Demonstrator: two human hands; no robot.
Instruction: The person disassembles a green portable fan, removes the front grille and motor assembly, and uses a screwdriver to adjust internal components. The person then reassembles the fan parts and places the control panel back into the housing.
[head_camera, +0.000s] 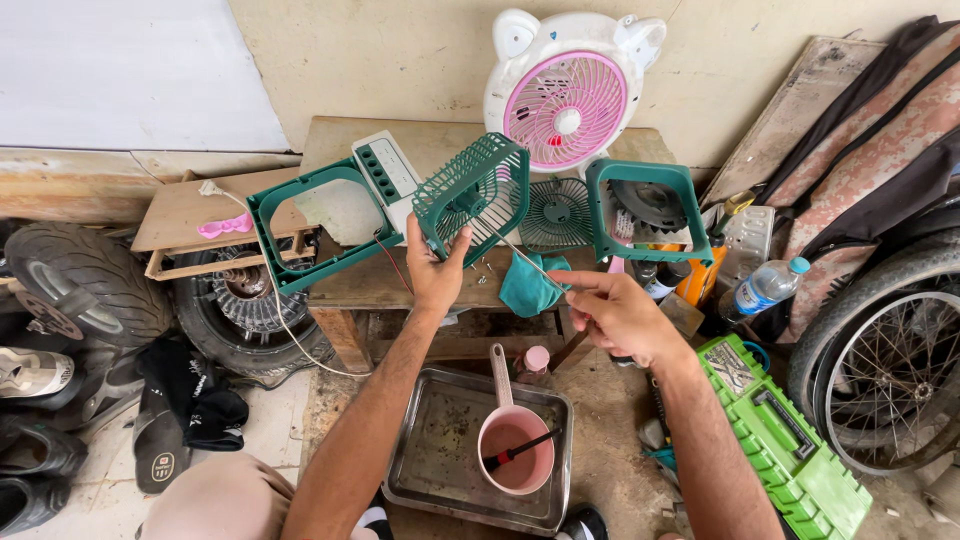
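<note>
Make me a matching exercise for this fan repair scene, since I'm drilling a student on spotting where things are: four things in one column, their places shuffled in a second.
Things:
1. green grille
2. pink cup
3. water bottle
4. pink fan

Places:
A. in the metal tray on the floor
B. standing at the back of the wooden table, by the wall
C. held up in the left hand
D. right of the table, above the green toolbox

Pairs: 1-C, 2-A, 3-D, 4-B
</note>
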